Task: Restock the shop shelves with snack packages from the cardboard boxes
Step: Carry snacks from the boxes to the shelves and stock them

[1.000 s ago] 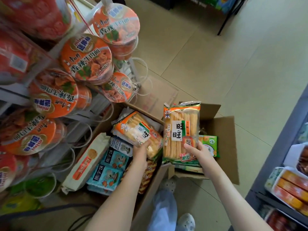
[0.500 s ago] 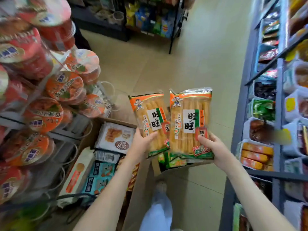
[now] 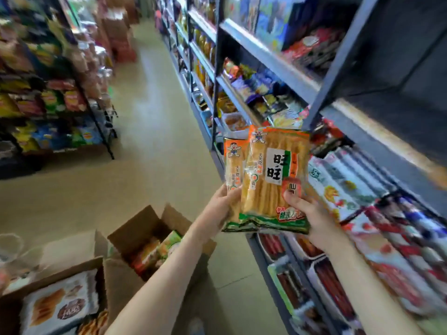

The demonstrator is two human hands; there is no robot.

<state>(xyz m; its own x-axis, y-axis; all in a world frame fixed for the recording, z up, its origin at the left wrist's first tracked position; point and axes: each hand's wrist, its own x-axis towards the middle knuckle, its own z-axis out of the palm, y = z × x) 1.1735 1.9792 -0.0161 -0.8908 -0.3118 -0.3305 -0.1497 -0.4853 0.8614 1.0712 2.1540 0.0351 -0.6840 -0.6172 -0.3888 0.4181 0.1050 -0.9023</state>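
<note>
Two rice-cracker packets, held upright and overlapping in front of the right-hand shelving. The front packet (image 3: 273,180) is showing a white panel printed "旺旺" in black, a cartoon child on its orange top and a green band along its base. The rear packet (image 3: 233,165), of the same design, is peeking out at the left. The right hand (image 3: 307,213) is pinching the front packet's lower corner, thumb (image 3: 291,197) pressing on a red label (only partly readable). The left hand (image 3: 223,207) is gripping the rear packet's lower edge. Behind them, grey metal shelves (image 3: 273,61) are carrying blurred snack packs. Below left, an open cardboard box (image 3: 135,228) is sitting on the floor with packets inside. A nearer box (image 3: 116,281) is holding a white biscuit pack (image 3: 60,303). Across the aisle, a rack of crisp bags (image 3: 48,105) is standing well apart.
</note>
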